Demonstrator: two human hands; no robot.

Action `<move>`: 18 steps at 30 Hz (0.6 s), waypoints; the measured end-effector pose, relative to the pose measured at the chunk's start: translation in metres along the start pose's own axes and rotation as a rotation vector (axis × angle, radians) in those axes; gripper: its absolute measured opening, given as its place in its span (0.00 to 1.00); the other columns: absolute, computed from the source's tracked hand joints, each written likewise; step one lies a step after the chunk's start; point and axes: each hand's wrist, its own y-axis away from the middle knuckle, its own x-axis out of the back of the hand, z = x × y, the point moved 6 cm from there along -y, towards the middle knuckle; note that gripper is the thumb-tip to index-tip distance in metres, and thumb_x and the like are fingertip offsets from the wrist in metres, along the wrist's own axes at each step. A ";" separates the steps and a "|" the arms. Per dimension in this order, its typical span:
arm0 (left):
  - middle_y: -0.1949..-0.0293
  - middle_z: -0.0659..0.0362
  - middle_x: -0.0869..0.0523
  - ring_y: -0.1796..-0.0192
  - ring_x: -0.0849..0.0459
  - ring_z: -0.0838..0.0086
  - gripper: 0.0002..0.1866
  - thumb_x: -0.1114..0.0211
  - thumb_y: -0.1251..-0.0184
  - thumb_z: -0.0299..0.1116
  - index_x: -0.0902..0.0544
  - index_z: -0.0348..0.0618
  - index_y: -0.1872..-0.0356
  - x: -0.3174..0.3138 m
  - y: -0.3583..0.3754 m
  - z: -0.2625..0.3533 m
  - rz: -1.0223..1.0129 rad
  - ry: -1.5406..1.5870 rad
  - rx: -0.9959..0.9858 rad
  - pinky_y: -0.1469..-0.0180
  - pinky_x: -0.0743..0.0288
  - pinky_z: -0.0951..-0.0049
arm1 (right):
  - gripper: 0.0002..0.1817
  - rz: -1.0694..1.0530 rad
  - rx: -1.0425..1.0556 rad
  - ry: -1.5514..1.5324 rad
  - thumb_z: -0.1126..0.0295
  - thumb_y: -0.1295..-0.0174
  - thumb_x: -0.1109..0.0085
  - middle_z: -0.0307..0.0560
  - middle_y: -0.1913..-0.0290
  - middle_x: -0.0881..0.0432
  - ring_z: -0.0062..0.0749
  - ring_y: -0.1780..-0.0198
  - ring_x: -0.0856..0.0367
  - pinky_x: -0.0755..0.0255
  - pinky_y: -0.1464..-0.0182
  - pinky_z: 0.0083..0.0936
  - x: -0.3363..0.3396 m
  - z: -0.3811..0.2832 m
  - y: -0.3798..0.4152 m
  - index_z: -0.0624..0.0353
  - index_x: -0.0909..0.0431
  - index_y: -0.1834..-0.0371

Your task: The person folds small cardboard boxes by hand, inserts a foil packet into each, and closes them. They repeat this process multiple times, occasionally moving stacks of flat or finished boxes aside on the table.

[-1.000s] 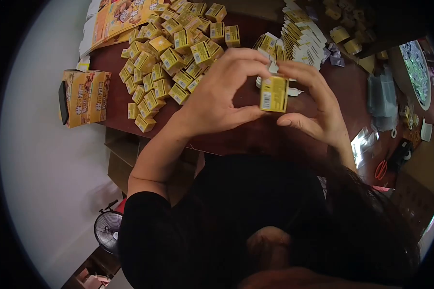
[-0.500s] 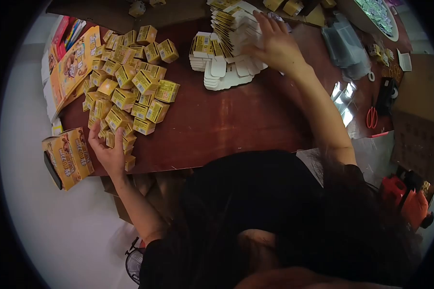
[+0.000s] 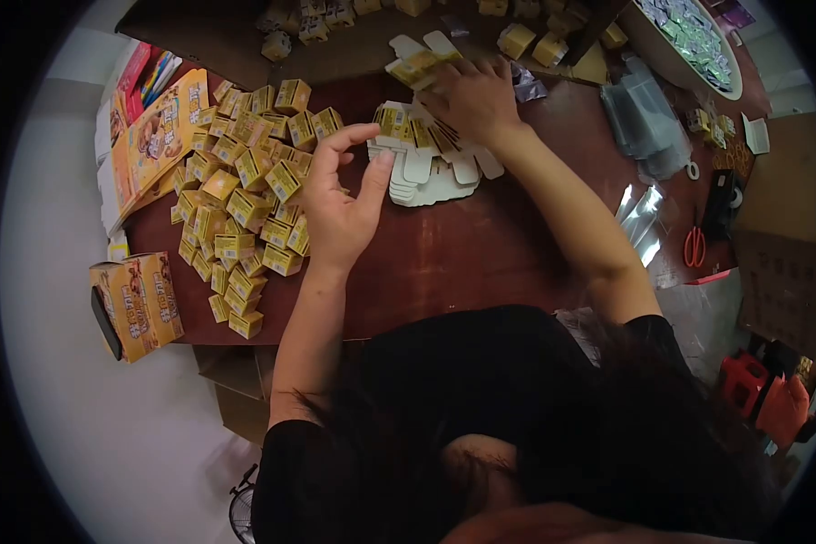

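Note:
My right hand (image 3: 476, 104) is over the far side of a stack of flat folded cartons (image 3: 417, 163), which have yellow panels and white flaps. At its fingers is a single flat carton (image 3: 417, 63), slightly blurred and raised off the stack; part of the grip is hidden behind the hand. My left hand (image 3: 343, 195) is held up just left of the stack, thumb and fingers apart, with nothing in it. Beside it, on the left, lies a heap of small folded yellow boxes (image 3: 249, 208) on the dark red table (image 3: 426, 263).
Orange printed display boxes (image 3: 136, 304) stand at the left edge. An open cardboard box (image 3: 354, 63) with small boxes spans the back. On the right are a bowl of green sachets (image 3: 739, 86), plastic bags (image 3: 644, 118) and red-handled scissors (image 3: 694, 247).
My left hand has left the heap of boxes and moved right towards the stack. My right hand has shifted left, and one flat carton is now raised apart from the stack.

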 end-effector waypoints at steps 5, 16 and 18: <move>0.44 0.57 0.18 0.45 0.20 0.74 0.18 0.33 0.27 0.34 0.24 0.37 0.42 -0.038 -0.004 -0.025 -0.083 0.401 0.207 0.40 0.28 0.73 | 0.18 0.177 0.077 -0.100 0.53 0.41 0.34 0.39 0.53 0.14 0.41 0.48 0.16 0.46 0.26 0.62 0.042 -0.011 0.040 0.49 0.13 0.53; 0.43 0.53 0.20 0.39 0.19 0.67 0.16 0.37 0.23 0.33 0.28 0.38 0.41 -0.055 0.000 -0.038 0.133 0.913 0.604 0.33 0.27 0.67 | 0.45 0.224 -0.112 -0.107 0.41 0.45 0.31 0.53 0.35 0.22 0.48 0.37 0.22 0.41 0.29 0.59 0.036 -0.017 0.035 0.54 0.32 0.28; 0.43 0.53 0.22 0.39 0.20 0.69 0.16 0.37 0.23 0.31 0.29 0.38 0.41 -0.051 0.003 -0.035 0.123 0.930 0.606 0.32 0.28 0.69 | 0.54 -0.121 -0.191 -0.085 0.37 0.48 0.31 0.59 0.34 0.24 0.56 0.34 0.25 0.41 0.29 0.61 0.016 -0.016 0.025 0.60 0.40 0.24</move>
